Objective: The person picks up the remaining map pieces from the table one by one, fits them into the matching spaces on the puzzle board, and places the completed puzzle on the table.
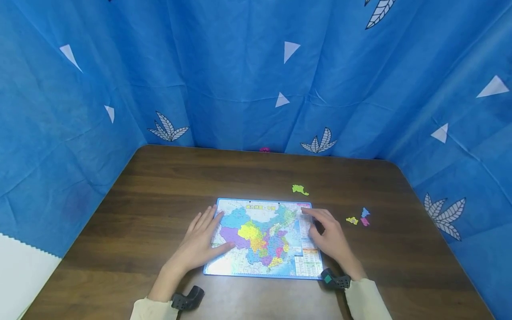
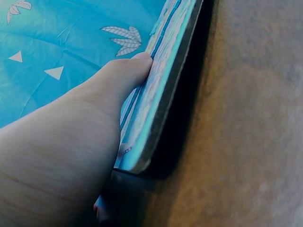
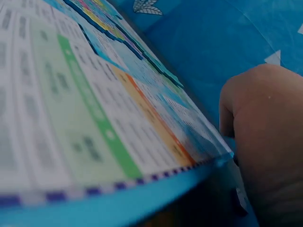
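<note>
A map puzzle board (image 1: 262, 270) with a blue border lies on the table, its coloured map pieces set in the middle. My left hand (image 1: 204, 242) rests over the board's left edge, fingers spread and thumb reaching onto the map; in the left wrist view the thumb (image 2: 128, 71) lies over the rim. At the right edge is my right hand (image 1: 330, 233), its index finger stretched over the upper right corner of the board. The right wrist view shows the back of that hand (image 3: 270, 113) beside the printed columns, most fingers hidden.
A yellow-green puzzle piece (image 1: 299, 190) lies behind the board. To the right of my right hand are a yellow piece (image 1: 352, 220), a blue piece (image 1: 366, 212) and a pink piece (image 1: 365, 221). Blue curtains (image 1: 240, 80) hang around the brown wooden table (image 1: 192, 173).
</note>
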Available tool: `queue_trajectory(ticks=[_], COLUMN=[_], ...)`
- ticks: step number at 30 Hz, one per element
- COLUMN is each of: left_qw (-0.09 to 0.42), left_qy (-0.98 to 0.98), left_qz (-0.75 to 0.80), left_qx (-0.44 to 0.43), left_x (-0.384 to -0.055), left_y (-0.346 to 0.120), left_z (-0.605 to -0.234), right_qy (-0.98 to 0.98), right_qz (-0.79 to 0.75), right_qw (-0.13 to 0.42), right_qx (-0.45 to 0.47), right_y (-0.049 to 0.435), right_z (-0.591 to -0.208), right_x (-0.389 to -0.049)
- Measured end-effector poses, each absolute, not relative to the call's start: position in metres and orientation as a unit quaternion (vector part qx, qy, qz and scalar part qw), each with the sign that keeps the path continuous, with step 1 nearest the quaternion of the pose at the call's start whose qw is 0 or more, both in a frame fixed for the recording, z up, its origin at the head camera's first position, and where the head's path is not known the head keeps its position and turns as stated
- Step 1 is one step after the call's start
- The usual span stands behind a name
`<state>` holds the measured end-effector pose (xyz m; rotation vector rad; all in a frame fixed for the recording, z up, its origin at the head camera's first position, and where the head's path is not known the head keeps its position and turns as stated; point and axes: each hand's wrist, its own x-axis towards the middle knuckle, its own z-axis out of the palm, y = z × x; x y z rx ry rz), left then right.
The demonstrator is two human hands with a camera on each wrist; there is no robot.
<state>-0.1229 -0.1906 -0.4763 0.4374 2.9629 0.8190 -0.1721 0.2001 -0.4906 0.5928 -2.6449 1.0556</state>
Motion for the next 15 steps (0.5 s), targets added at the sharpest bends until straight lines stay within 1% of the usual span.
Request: queue_trajectory(ticks=[7, 15], left_qw=[0.021, 0.021], left_qy=[0.956, 0.954], left_qz=[0.256, 0.262], left_qx=[0.144, 0.142], left_x=[-0.1235, -0.1232], left_y=[-0.1907, -0.1917], left_z=[-0.4793, -0.4780], right_qy=[-0.915, -0.920], right_qz=[0.350, 0.335], right_qw=[0.089, 0.102], right_qx=[0.179, 0.177], right_y=[0.2077, 0.2063], right_z=[-0.4903, -0.4917], right_x=[-0.1711, -0.1791])
